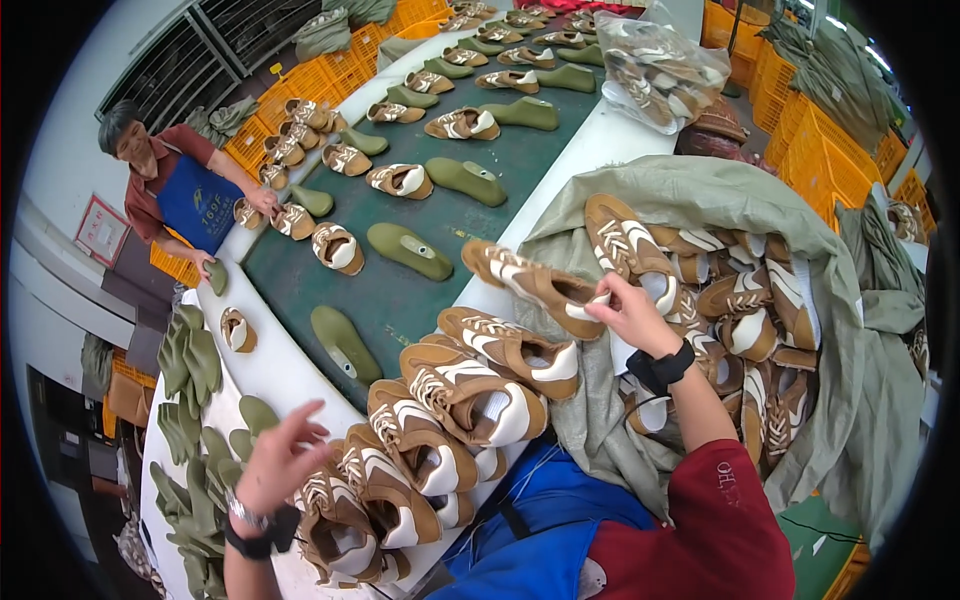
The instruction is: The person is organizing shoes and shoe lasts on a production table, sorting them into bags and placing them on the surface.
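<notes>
My right hand point(637, 316) pinches a brown and white lace-up shoe point(522, 280) by its heel, with the toe pointing left and away. It hangs in the air beside a large grey-green sack point(590, 190) full of similar shoes point(748, 325). My left hand point(283, 455) is raised with its fingers apart and holds nothing. Just right of it, a row of brown and white shoes point(470, 395) stands along the near white table edge. Beyond that hand lies a loose green shoe last point(343, 343) on the dark green conveyor belt point(300, 280).
Several shoes and green lasts point(410, 251) lie in rows along the belt. A heap of green lasts point(195, 480) covers the left table. Across the belt a co-worker point(190, 180) handles a shoe and a last. A clear bag of shoes point(662, 70) and orange crates point(825, 150) stand behind.
</notes>
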A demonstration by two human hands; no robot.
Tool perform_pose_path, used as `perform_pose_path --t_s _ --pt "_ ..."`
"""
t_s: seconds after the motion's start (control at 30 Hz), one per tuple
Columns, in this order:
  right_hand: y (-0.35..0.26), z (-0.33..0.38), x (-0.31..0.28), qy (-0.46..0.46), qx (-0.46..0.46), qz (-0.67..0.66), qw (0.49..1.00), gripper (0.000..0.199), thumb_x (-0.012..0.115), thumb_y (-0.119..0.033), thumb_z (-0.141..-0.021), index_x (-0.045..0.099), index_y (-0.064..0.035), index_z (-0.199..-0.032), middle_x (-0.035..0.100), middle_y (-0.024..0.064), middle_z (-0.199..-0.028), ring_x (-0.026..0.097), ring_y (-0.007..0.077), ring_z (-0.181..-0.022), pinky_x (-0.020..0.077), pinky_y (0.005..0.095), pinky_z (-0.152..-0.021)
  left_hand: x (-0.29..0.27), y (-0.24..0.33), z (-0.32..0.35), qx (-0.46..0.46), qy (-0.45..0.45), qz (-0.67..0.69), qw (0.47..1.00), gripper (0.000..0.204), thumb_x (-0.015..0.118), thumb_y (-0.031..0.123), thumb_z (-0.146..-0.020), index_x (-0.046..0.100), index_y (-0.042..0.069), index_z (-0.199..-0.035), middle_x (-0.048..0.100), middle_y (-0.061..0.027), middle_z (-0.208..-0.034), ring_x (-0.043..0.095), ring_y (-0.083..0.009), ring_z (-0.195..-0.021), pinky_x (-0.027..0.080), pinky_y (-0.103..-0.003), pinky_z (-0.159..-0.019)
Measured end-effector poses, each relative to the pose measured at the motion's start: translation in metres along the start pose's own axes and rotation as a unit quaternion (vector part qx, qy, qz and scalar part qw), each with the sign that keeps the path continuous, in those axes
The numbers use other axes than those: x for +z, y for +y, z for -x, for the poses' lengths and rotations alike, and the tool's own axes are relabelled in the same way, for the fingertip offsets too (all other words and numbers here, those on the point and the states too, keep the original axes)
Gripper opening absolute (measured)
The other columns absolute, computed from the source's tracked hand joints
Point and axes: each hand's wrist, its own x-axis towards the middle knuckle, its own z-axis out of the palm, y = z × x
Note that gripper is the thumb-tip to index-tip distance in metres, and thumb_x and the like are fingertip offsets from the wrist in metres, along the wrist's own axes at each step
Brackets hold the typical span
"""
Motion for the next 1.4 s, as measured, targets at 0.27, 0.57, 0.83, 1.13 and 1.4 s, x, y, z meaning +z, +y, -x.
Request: perform_pose_path --t_s 0.27,0.57,0.83,1.13,1.4 --pt "-0.054 0.033 0.008 -0.046 -0.078 -0.287 0.954 0.022 0.044 -0.019 -0.093 0.046 -0.0051 -0.076 0.043 -0.0053 -0.07 0.041 0.0018 -0.064 0.0384 0.0187 -0.055 0.082 0.056 0.108 0.191 0.103 0.024 0.976 0.044 0.069 0.006 -0.069 0.055 -0.001 -0.11 0.065 -0.0124 -0.089 0.064 -0.0249 -0.081 0.05 -0.03 -0.073" --pt "-0.122 0.081 0.069 -0.225 -0.056 -0.458 0.858 0.034 0.039 -0.032 -0.095 0.053 -0.0011 -0.102 0.056 0.0006 -0.093 0.051 0.0067 -0.082 0.0417 0.0214 -0.072 0.068 0.019 0.139 0.138 0.25 0.091 0.954 0.04 0.065 0.006 -0.073 0.056 0.002 -0.112 0.064 -0.0094 -0.086 0.062 -0.0186 -0.074 0.049 -0.028 -0.068" --pt "-0.185 0.096 0.125 -0.283 -0.322 -0.252 0.868 0.04 0.052 -0.04 -0.088 0.045 -0.0033 -0.073 0.039 -0.0027 -0.065 0.035 0.007 -0.059 0.0304 0.0219 -0.053 0.051 -0.017 0.214 0.031 0.383 0.176 0.906 0.037 0.061 0.003 -0.079 0.053 0.0 -0.115 0.063 -0.008 -0.086 0.061 -0.0133 -0.077 0.048 -0.026 -0.074" --pt "-0.234 0.133 0.19 -0.241 -0.565 -0.027 0.789 0.03 0.07 -0.025 -0.072 0.051 -0.0038 -0.082 0.054 0.0213 -0.099 0.059 0.0336 -0.079 0.0485 0.0349 -0.065 0.119 -0.02 0.168 0.112 0.406 0.417 0.805 0.082 0.07 0.014 -0.074 0.019 0.003 -0.137 0.043 -0.0147 -0.126 0.047 -0.021 -0.111 0.04 -0.033 -0.09" --pt "-0.223 0.128 0.166 -0.265 -0.516 -0.059 0.813 0.042 0.074 -0.023 -0.069 0.056 -0.0057 -0.103 0.054 0.0153 -0.107 0.059 0.028 -0.074 0.0495 0.0313 -0.064 0.125 -0.025 0.145 0.032 0.398 0.489 0.776 0.038 0.051 0.005 -0.079 0.047 -0.002 -0.115 0.056 -0.008 -0.105 0.054 -0.0147 -0.095 0.043 -0.028 -0.081"
